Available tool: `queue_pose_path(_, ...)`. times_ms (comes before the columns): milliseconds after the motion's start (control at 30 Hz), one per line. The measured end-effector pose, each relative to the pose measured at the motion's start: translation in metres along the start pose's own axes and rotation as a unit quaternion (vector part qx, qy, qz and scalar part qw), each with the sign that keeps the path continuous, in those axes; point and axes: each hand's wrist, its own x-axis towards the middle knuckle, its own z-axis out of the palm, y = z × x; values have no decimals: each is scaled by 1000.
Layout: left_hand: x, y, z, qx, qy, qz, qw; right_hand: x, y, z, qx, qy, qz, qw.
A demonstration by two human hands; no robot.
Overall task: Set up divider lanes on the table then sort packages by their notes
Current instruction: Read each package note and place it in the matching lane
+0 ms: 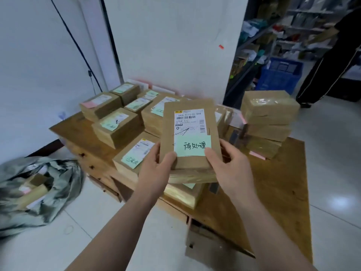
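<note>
Matt brown cardboard package [190, 133]; paper note [192, 146]; grainy wood table [281, 184].

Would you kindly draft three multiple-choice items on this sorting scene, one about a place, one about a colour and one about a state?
1. Where does the tall stack of packages stand?
A) on the right side of the table
B) on its left side
C) under it

2. What colour is the note on the held package?
A) pink
B) green
C) white

3. How is the held package supported?
A) by one hand alone
B) by both hands
C) by no hand; it lies flat

Answers:
1 A: the stack rises at the table's right.
2 B: the handwritten note is pale green.
3 B: the left hand and right hand each have a grip on a lower corner, thumbs on the front.
</note>
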Motion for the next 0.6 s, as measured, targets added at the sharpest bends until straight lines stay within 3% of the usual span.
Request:
queue_pose_path(267, 13, -14, -139, 4, 71, -29, 997, -10, -48, 136, -22, -65, 16, 997)
queue_pose_path(600, 93, -23, -222, 31, 112, -62, 991, 56, -68, 242, -68, -137, 17, 988)
